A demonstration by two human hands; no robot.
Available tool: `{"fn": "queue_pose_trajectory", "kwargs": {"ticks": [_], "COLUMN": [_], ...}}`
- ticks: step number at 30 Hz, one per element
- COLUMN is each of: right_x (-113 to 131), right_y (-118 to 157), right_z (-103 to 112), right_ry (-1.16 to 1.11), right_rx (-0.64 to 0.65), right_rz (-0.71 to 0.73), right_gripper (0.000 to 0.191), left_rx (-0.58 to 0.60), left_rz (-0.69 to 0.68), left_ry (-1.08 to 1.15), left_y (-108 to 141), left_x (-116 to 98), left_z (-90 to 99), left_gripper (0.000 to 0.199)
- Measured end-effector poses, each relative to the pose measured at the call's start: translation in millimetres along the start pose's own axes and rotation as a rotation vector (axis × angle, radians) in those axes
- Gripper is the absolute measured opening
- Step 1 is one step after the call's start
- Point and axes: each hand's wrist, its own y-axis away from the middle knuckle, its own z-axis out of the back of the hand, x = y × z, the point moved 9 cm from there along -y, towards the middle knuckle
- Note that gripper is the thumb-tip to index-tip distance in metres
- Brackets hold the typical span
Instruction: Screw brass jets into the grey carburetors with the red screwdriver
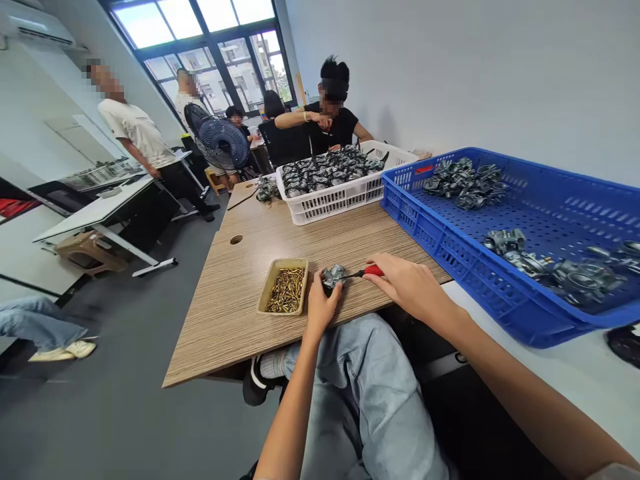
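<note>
Working a carburetor body point(332, 276) at the edge of the counter point(220, 300) — both grips closed.
My left hand point(320, 308) clenches the body just over the counter, while my right hand point(407, 287) pinches a red-handled screwdriver point(373, 270), its shaft running to the part. Nearby, a tan tray point(280, 261) holds plenty of brass screws point(286, 291); a white crate point(340, 207) is heaped with more bodies point(325, 172), a blue crate point(415, 227) only part filled.

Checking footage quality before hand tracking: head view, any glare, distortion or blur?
Head view: wide-angle bending makes the table edges slant; the window is blown out at the top; left hand and right hand look sharp, with no visible motion blur.
</note>
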Motion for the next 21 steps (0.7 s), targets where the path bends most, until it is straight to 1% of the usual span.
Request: {"fn": "queue_pose_trajectory", "kwargs": {"ticks": [5, 9, 15, 21], "right_x": [-4, -4, -4, -4], "right_y": [1, 3, 6, 10], "right_z": [-9, -13, -14, -11], "right_ry": [0.041, 0.039, 0.03, 0.001], "right_rx": [0.052, 0.078, 0.092, 0.199], "right_rz": [-0.066, -0.072, -0.077, -0.094], "right_gripper": [0.026, 0.032, 0.038, 0.038], "left_rx": [-0.009, -0.007, -0.01, -0.015], "left_rz": [0.008, -0.003, -0.002, 0.008], "left_ry": [0.011, 0.017, 0.005, -0.006], "left_y": [2, 2, 2, 2], "left_x": [0, 2, 2, 1], "left_z": [1.0, 0.0, 0.5, 1.7], "left_gripper": [0.054, 0.054, 0.053, 0.053]}}
